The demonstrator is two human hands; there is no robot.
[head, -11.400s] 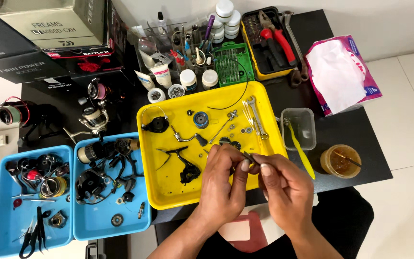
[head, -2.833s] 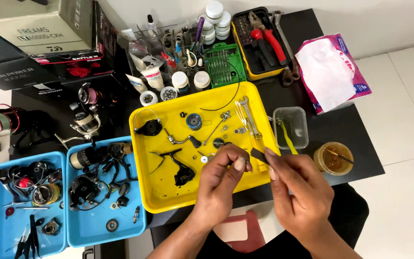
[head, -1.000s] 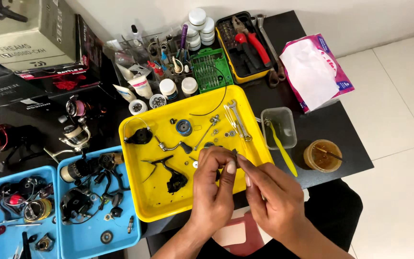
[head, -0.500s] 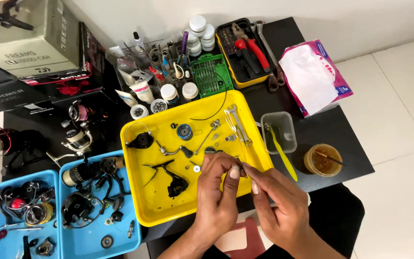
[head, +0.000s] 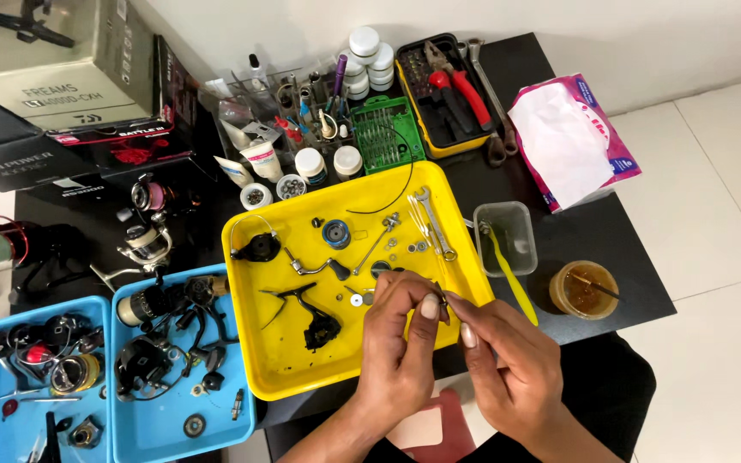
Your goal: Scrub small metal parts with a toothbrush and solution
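Both hands meet over the near right corner of the yellow tray (head: 255,257). The left hand (head: 400,347) and the right hand (head: 508,364) pinch one small dark metal part (head: 442,297) between their fingertips; it is too small to tell more about it. The left thumb and forefinger close on it from the left, the right fingertips from the right, so each hand is grasping the same piece.

Just beyond the left fingers, in the tray, lie a small white washer (head: 356,300), a black reel body piece (head: 319,326) to the left, a crank handle (head: 312,267) and a blue-grey round gear (head: 335,233) farther off. A silver wrench (head: 435,223) lies beyond the right fingertips. To the right of the right hand, on the black tabletop (head: 619,249), stand a clear plastic tub (head: 505,236) with a yellow brush (head: 508,279) and a small jar of amber liquid (head: 583,290). Well to the left of the left hand sit two blue trays (head: 143,429) of reel parts.
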